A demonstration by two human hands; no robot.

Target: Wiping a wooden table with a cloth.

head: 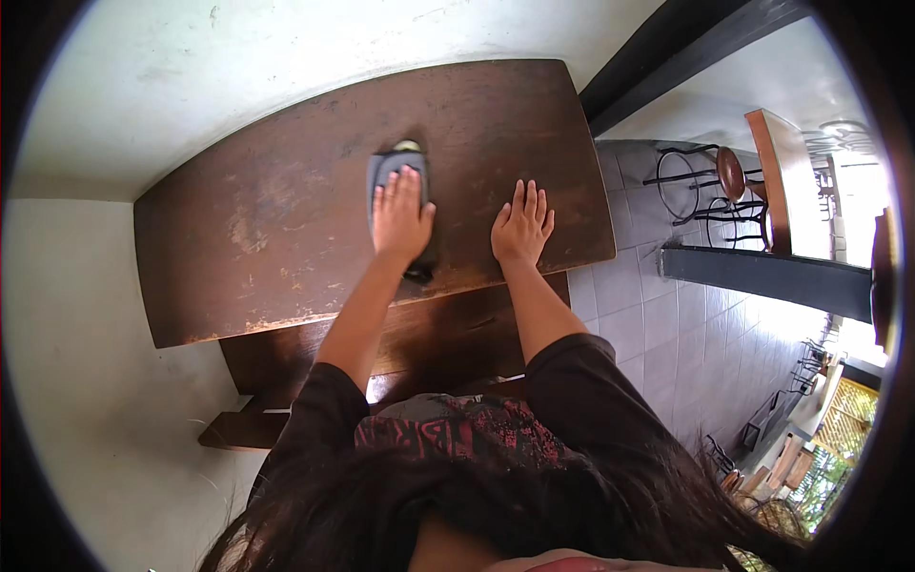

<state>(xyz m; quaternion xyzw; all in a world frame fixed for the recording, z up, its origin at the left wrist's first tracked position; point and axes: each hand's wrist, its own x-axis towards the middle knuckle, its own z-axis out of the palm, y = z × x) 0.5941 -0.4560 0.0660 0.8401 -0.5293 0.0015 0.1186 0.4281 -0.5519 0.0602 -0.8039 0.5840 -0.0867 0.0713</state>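
Note:
A brown wooden table (322,207) with worn, scratched patches lies before me. On its middle rests a folded dark grey cloth (386,163) with a pale bit at its far end. My left hand (402,218) lies flat over the cloth, fingers pointing to the far side and thumb apart. To the right, near the table's front edge, my right hand (523,223) rests palm down on the bare wood with its fingers spread and nothing held.
A pale wall (214,79) meets the table's far side, another its left end. A wooden bench (286,365) stands on the near side. At the right are a dark beam (765,279), a round-seated stool (730,174) and a tiled floor (629,307).

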